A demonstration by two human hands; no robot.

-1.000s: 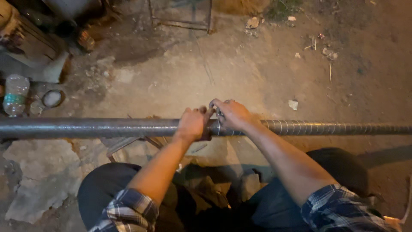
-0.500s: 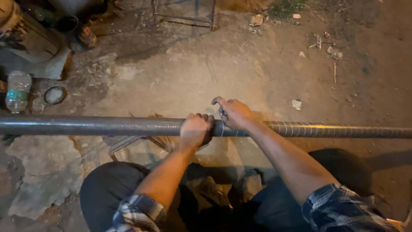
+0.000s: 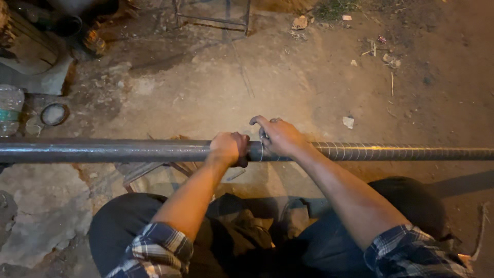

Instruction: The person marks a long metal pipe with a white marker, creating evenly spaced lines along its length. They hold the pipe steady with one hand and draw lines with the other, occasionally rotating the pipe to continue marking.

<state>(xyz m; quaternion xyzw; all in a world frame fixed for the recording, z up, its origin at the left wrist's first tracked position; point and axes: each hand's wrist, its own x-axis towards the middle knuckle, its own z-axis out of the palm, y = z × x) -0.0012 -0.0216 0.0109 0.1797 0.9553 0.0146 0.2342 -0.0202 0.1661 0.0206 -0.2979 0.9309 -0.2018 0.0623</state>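
Pipe (image 3: 128, 151), long, round and made of dark metal, runs level across the whole view from the left edge to the right edge, just above the person's knees. Its left stretch is smooth and bare; its right stretch carries thin wire (image 3: 370, 152) wound round it in many close turns, from beside the hands out to the right edge.

Both hands meet near the middle of the pipe. The left hand (image 3: 230, 148) is closed in a full fist round the pipe, knuckles up, thumb tucked under. The right hand (image 3: 280, 138) lies just beside it, almost touching, palm on top of the pipe where the winding begins. Its fingers are partly curled and the forefinger is raised and bent over toward the left hand. A strand of wire shows at the fingertips, but whether they pinch it cannot be told.

Both forearms are bare, with checked sleeves rolled up to the elbows, and dark trousers (image 3: 128, 226) cover the knees below.

Bare dirt ground (image 3: 309, 77) lies behind the pipe, with scraps of litter. At the far left stand a plastic bottle (image 3: 10, 110) and a small round lid (image 3: 54, 114) just beside it. A metal frame (image 3: 213, 18) stands at the top.
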